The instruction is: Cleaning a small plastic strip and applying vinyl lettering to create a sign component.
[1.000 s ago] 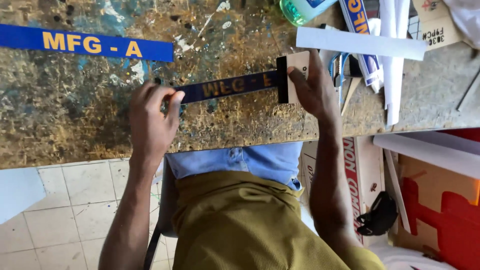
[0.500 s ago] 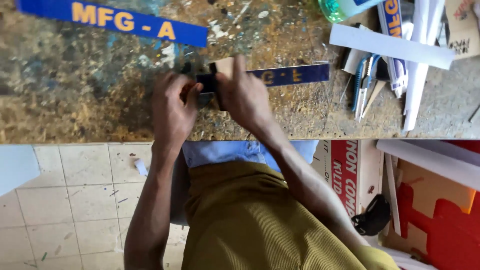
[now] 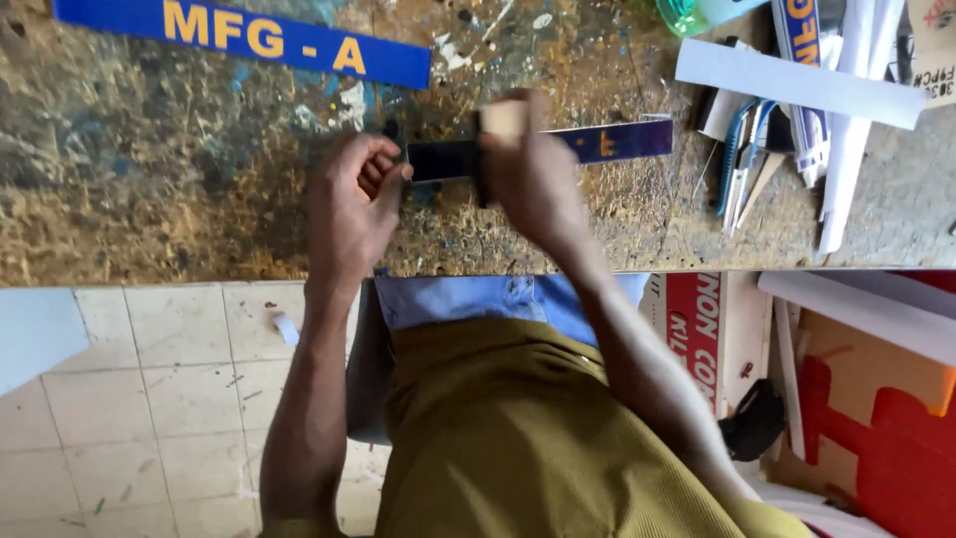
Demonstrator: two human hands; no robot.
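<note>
Paint-flecked wood forms the bench point(image 3: 149, 199). On it, the left hand point(image 3: 349, 204), fingers curled, pinches the near end of a dark blue strip point(image 3: 558, 149), while the right hand point(image 3: 528, 169) presses a pale block point(image 3: 503, 120) onto it. Farther off lies a longer blue sign point(image 3: 239, 35).

A narrow dark blue strip point(image 3: 597, 144) with yellow lettering lies flat and lengthwise across the paint-spattered workbench point(image 3: 149, 199), its right end free and its left part dark and partly hidden. A small pale block point(image 3: 504, 120) with a dark edge stands across the strip near its middle, pressed down on it. The strip's left end is pinched against the bench.
</note>
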